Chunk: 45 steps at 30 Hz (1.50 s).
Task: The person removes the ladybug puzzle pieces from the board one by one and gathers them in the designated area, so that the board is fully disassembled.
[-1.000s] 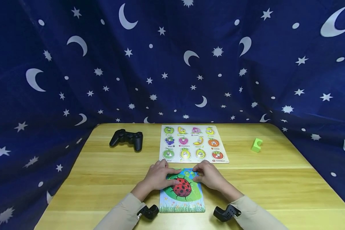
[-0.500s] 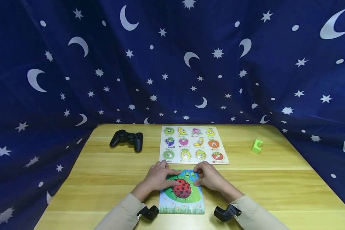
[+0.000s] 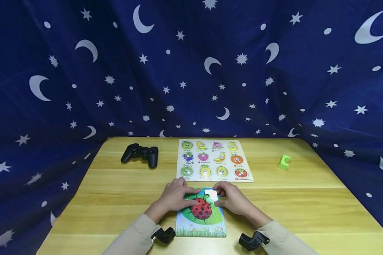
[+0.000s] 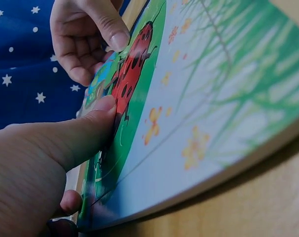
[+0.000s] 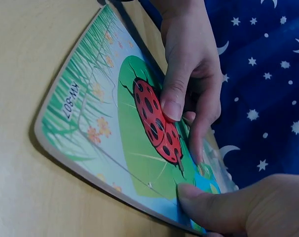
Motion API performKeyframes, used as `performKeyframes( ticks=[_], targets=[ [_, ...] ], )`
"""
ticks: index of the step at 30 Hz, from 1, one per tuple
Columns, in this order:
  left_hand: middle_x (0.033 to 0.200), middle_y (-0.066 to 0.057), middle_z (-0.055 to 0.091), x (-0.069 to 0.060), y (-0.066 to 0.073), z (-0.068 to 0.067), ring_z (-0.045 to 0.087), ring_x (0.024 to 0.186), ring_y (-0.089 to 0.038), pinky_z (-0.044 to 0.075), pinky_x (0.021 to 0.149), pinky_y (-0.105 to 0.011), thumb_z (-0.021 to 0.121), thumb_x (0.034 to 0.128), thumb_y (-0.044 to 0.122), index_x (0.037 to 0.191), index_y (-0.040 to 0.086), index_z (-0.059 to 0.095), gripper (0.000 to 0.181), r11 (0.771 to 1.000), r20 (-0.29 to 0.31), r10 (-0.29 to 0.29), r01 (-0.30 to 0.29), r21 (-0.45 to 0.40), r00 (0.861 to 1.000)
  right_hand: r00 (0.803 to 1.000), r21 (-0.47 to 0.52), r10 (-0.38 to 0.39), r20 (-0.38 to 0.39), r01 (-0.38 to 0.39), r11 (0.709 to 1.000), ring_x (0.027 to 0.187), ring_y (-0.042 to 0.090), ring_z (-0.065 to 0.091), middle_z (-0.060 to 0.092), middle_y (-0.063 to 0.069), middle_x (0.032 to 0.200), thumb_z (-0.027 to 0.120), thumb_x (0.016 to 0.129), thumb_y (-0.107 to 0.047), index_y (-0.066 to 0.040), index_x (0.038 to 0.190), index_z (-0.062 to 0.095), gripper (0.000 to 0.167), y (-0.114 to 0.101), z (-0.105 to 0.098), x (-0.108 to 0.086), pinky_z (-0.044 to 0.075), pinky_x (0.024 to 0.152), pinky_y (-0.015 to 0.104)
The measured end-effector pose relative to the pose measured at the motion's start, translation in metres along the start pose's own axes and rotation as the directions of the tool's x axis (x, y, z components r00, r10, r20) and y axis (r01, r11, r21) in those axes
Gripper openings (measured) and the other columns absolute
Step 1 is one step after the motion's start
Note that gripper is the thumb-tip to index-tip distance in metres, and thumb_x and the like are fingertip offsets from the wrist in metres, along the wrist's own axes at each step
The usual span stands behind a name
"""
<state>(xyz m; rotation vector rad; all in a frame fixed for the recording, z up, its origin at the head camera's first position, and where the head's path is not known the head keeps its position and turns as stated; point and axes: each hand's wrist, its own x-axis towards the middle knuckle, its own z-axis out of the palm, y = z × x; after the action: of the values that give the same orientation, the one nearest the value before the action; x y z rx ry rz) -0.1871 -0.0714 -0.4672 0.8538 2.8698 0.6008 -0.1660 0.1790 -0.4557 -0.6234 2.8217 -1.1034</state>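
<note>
Draped fabric curtain [image 3: 191, 71], folded. Wood-grain table [image 3: 284, 205]. Ladybird puzzle [image 3: 204, 216]: flat, glossy, round-cornered; lies on the table between both hands. Left hand [image 3: 176, 196]: thumb and forefinger extended upon it, gripping nothing. Right hand [image 3: 232, 197]: at its upper-right edge; grip indeterminate. Adjacent notched patch [image 3: 212, 194]: white.

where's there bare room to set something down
Bare table lies right of the right hand, nearer than the green block; left of the left hand, nearer than the game controller; and between fruit board and green block. Crowded: the middle, hands at the ladybug puzzle, just below the fruit board.
</note>
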Motion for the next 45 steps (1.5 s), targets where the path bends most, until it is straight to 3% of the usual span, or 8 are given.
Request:
performKeyframes(
  ticks=[19, 30, 36, 41, 45],
  targets=[
    [0.084, 0.005, 0.035, 0.0, 0.001, 0.002, 0.029, 0.077, -0.012, 0.024, 0.066, -0.028, 0.069, 0.0836, 0.058, 0.127, 0.039, 0.066, 0.047, 1.0, -0.008, 0.015, -0.015, -0.008, 1.0, 0.999, 0.132, 0.031, 0.042, -0.036, 0.991, 0.079, 0.01, 0.05, 0.058, 0.005, 0.089, 0.082, 0.075, -0.003, 0.001, 0.115, 0.06, 0.046, 0.003, 0.0, -0.003, 0.044, 0.069, 0.023],
    [0.084, 0.006, 0.036, 0.0, 0.0, 0.0, 0.029, 0.076, -0.012, 0.024, 0.065, -0.027, 0.068, 0.0839, 0.058, 0.127, 0.04, 0.066, 0.047, 1.0, 0.0, 0.015, -0.015, 0.012, 1.0, 1.0, 0.123, -0.007, -0.011, 0.009, 0.992, 0.075, 0.0, 0.05, 0.06, 0.001, 0.086, 0.079, 0.079, -0.006, -0.001, 0.113, 0.063, 0.038, 0.008, 0.002, -0.005, 0.047, 0.069, 0.02],
    [0.085, 0.005, 0.037, 0.003, 0.002, 0.003, 0.029, 0.076, -0.012, 0.024, 0.065, -0.027, 0.067, 0.084, 0.06, 0.127, 0.04, 0.065, 0.047, 1.0, -0.001, 0.031, -0.031, 0.006, 1.0, 0.991, 0.165, 0.055, -0.122, -0.034, 0.986, 0.077, 0.003, 0.053, 0.06, 0.005, 0.088, 0.081, 0.077, -0.008, 0.001, 0.114, 0.064, 0.041, 0.026, -0.025, -0.025, 0.048, 0.069, 0.02],
    [0.085, 0.005, 0.037, 0.003, 0.001, 0.004, 0.03, 0.076, -0.013, 0.024, 0.066, -0.028, 0.067, 0.0836, 0.061, 0.127, 0.042, 0.065, 0.047, 1.0, -0.001, 0.015, -0.015, 0.01, 1.0, 0.961, 0.037, 0.15, -0.232, -0.145, 0.989, 0.079, 0.002, 0.052, 0.06, 0.002, 0.089, 0.085, 0.073, -0.01, -0.003, 0.108, 0.068, 0.04, 0.057, -0.056, -0.058, 0.047, 0.069, 0.02],
    [0.086, 0.005, 0.037, 0.001, -0.001, 0.005, 0.03, 0.077, -0.013, 0.024, 0.068, -0.029, 0.068, 0.0835, 0.059, 0.127, 0.04, 0.066, 0.047, 1.0, -0.009, 0.003, -0.003, -0.01, 1.0, 0.946, -0.051, 0.204, -0.252, -0.224, 0.973, 0.076, 0.0, 0.049, 0.06, 0.001, 0.09, 0.084, 0.075, -0.014, -0.004, 0.11, 0.069, 0.039, 0.081, -0.079, -0.08, 0.044, 0.067, 0.02]
  ],
)
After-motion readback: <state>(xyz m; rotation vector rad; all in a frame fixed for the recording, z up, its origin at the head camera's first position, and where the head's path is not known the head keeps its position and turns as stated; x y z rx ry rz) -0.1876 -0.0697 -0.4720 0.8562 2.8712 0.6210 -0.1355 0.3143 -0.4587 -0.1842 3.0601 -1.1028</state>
